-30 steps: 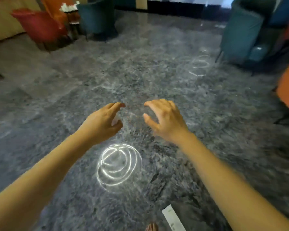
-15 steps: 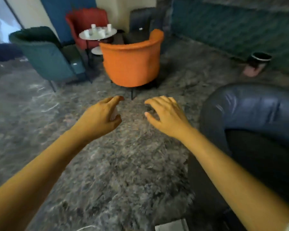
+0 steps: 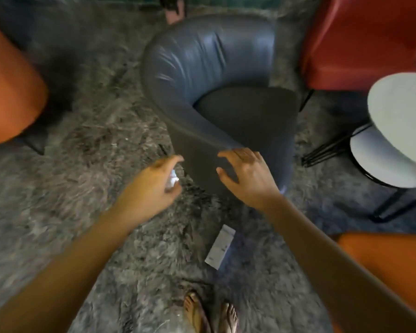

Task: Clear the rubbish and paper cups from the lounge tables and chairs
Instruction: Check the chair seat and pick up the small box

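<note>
Arms were bare the whole way down, left hand (image 3: pixel 151 186) and right hand (image 3: pixel 247 179) included, and the feet (image 3: pixel 197 313) had dark-strapped flip-flops (image 3: pixel 203 319) on.

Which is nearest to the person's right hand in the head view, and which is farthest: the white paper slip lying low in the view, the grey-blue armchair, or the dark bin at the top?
1. grey-blue armchair: its back rim is just ahead of the right hand.
2. white paper slip: lying below the hand, toward the person.
3. dark bin: beyond the armchair, at the top edge.
</note>
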Action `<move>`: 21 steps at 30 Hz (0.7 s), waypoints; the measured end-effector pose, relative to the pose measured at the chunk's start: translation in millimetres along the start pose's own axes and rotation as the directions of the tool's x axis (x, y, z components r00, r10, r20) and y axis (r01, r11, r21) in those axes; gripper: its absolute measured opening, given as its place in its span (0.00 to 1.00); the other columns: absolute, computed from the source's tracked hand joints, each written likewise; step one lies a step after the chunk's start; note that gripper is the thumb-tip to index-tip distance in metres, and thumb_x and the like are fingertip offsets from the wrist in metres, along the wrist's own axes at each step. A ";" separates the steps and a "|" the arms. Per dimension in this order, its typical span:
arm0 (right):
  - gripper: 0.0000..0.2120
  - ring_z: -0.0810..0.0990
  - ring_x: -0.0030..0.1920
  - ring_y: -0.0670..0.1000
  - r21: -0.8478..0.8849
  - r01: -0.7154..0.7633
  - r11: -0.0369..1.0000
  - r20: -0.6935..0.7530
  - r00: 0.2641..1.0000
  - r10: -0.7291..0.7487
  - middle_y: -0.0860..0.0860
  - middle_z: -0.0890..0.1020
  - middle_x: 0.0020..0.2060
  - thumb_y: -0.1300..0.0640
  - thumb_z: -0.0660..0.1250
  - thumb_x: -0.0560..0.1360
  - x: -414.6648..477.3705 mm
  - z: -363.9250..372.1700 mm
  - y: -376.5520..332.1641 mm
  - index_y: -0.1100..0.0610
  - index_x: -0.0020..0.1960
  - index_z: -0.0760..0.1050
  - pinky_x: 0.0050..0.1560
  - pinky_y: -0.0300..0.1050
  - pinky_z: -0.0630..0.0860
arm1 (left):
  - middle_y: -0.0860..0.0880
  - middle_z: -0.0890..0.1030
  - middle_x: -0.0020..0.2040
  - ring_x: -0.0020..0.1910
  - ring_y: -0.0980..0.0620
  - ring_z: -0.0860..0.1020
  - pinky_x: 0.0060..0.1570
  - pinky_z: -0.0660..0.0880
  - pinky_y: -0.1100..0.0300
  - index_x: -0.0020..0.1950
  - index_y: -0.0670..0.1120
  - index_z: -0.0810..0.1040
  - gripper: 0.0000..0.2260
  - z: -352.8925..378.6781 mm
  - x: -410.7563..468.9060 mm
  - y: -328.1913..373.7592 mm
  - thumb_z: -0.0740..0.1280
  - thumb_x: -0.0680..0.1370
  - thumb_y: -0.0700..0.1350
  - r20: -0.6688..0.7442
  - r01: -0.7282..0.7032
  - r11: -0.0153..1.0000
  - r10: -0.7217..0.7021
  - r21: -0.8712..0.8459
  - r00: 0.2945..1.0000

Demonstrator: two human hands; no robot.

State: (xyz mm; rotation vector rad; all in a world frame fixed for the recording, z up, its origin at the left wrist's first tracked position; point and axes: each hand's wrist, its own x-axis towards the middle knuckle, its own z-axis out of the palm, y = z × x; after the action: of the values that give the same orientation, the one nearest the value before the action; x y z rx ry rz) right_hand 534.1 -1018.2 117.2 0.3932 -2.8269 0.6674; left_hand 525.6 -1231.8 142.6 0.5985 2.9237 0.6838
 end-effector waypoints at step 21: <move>0.26 0.73 0.59 0.59 0.068 -0.589 0.805 0.390 0.758 0.522 0.57 0.74 0.61 0.52 0.67 0.72 -275.5 502.5 234.5 0.58 0.67 0.65 0.57 0.51 0.69 | 0.42 0.74 0.56 0.52 0.44 0.76 0.48 0.74 0.54 0.69 0.45 0.64 0.23 576.8 -47.6 -172.6 0.64 0.75 0.43 0.418 0.196 0.972 -0.127 -0.126 0.899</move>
State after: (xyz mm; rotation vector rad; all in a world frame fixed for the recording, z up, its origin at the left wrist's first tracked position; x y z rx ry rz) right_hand 651.6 -991.1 -490.1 -0.3872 -3.2550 1.0770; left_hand 602.4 -1156.0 -451.6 0.4131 2.4654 0.6771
